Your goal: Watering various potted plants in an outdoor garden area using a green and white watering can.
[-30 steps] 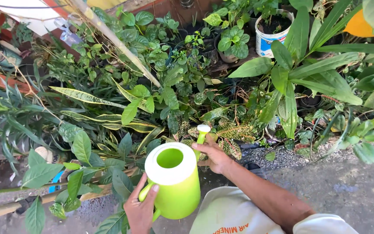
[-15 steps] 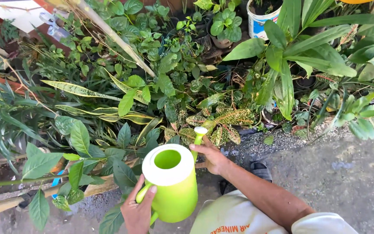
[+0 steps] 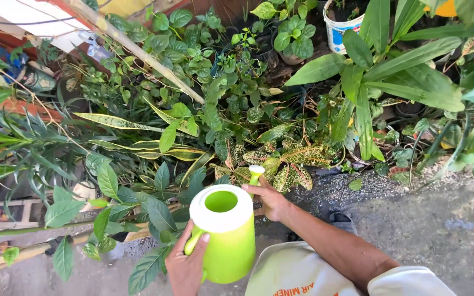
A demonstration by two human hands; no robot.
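1. Two hands carry the lime watering can (image 3: 223, 233), low centre above the plants.
2. Left hand (image 3: 185, 268) grips its handle; right hand (image 3: 270, 200) clasps the spout (image 3: 255, 176).
3. Step: aiming at the speckled-leaf plant (image 3: 286, 164); next needs a forward tilt.

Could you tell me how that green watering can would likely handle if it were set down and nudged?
The watering can looks like thin plastic, so probably stiff and light when empty. Its tall, narrow body suggests it may tip if pushed near the top. The left hand grips the handle while the right hand steadies the spout, hinting at some weight inside.
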